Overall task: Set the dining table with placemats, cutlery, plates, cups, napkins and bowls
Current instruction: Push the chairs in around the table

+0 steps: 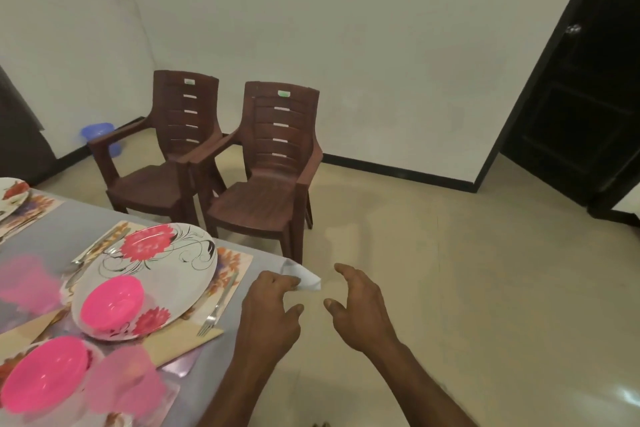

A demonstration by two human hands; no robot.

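My left hand (273,308) pinches a small white napkin (304,276) over the table's right corner. My right hand (360,308) hovers open just right of it, over the floor, holding nothing. On the grey table (249,274) lies a floral placemat (232,262) bearing a white plate with red flowers (162,263). A pink bowl (112,302) sits on that plate. A fork (216,308) lies right of the plate, and more cutlery (93,250) lies left of it. A second pink bowl (45,373) and blurred pink cups (124,385) stand nearer to me.
Two brown plastic armchairs (263,177) stand side by side beyond the table's far edge. Another flowered plate (12,194) on a placemat shows at the far left. A blue bucket (100,135) sits in the corner, and a dark door (585,107) stands at the right.
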